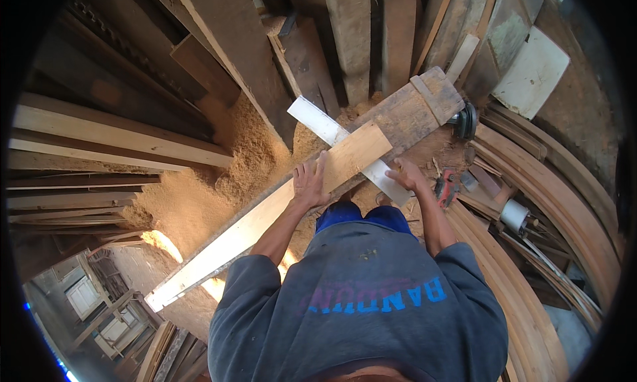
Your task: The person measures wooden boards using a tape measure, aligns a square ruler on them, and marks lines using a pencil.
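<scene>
Across the sawdust-covered desk, a long pale plank lies under the flat, spread left hand; the right hand presses a white strip crossing it. Positioning seems underway; next needs steady alignment.
</scene>
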Motion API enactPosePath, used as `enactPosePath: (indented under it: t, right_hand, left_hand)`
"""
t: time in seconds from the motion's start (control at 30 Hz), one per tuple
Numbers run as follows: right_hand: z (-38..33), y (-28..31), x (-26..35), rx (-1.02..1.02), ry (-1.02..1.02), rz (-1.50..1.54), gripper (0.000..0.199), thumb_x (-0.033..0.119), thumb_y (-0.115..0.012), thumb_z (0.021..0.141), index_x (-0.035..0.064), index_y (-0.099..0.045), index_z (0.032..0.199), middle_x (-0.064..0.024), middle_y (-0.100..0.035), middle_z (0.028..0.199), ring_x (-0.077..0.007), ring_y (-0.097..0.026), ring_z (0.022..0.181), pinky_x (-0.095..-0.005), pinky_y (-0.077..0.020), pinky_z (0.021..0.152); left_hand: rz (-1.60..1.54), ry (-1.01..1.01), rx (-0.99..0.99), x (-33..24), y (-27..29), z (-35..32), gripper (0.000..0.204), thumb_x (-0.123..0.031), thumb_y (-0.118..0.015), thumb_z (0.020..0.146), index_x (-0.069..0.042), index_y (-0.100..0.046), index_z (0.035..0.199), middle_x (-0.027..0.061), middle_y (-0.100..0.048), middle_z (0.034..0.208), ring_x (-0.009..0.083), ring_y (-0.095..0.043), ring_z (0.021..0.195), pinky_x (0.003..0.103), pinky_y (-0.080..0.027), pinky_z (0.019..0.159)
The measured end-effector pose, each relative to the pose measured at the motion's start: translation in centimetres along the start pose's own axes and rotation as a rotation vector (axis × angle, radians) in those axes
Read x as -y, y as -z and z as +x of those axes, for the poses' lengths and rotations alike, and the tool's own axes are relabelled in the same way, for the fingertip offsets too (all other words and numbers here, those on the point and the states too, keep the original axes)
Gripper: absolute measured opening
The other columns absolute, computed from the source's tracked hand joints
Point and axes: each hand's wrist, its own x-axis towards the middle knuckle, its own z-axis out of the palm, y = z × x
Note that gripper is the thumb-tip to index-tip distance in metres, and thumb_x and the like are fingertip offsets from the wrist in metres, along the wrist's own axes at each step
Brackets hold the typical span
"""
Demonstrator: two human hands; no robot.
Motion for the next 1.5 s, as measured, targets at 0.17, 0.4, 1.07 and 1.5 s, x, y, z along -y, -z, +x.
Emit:
enactPosePath:
  t: [0.17,0.4,1.07,1.5]
  right_hand:
    - [-5.4,2.5,-1.8,0.035,-0.207,0.056,0.079,0.048,-0.071,0.083,-0.0059,-0.051,0.137,-0.0272,-0.056,0.136,-0.0373,-0.054,0.127,-0.0426,-0.0433,0.105]
    - [-8.3,4.8,0.7,-0.063,-0.178,0.356,0.073,0.042,-0.068,0.086,-0.0047,-0.048,0.139,-0.0231,-0.059,0.129,-0.0331,-0.057,0.120,-0.0398,-0.0447,0.099]
    - [-10.9,1.8,9.8,-0.079,0.237,0.317,0.096,0.039,-0.066,0.087,-0.0051,-0.011,0.152,-0.0323,-0.044,0.141,-0.0393,-0.050,0.129,-0.0423,-0.0391,0.109]
    - [-10.8,-1.8,8.3,-0.392,-0.092,0.059,0.060,0.030,-0.068,0.083,0.0122,-0.053,0.138,-0.0240,-0.057,0.121,-0.0414,-0.055,0.114,-0.0480,-0.0438,0.101]
  left_hand:
    - [0.013,0.049,0.050,-0.6,-1.8,0.7,0.129,-0.040,-0.083,0.056,-0.010,-0.011,0.158,0.0298,-0.034,0.141,0.0472,-0.038,0.122,0.058,-0.029,0.104]
    - [-0.044,-0.048,-0.144,-7.1,-3.5,3.5,0.105,-0.039,-0.076,0.071,-0.006,-0.022,0.156,0.0348,-0.013,0.157,0.0583,-0.010,0.144,0.067,-0.008,0.116]
    - [-1.561,0.076,1.007,-8.3,-2.0,6.3,0.027,-0.026,-0.070,0.094,-0.004,-0.064,0.108,0.0019,-0.064,0.082,0.0104,-0.060,0.068,0.023,-0.051,0.062]
    - [-1.073,0.042,0.312,0.7,0.4,19.9,0.015,-0.019,-0.069,0.091,-0.007,-0.067,0.100,-0.0006,-0.063,0.082,0.0082,-0.055,0.068,0.024,-0.044,0.058]
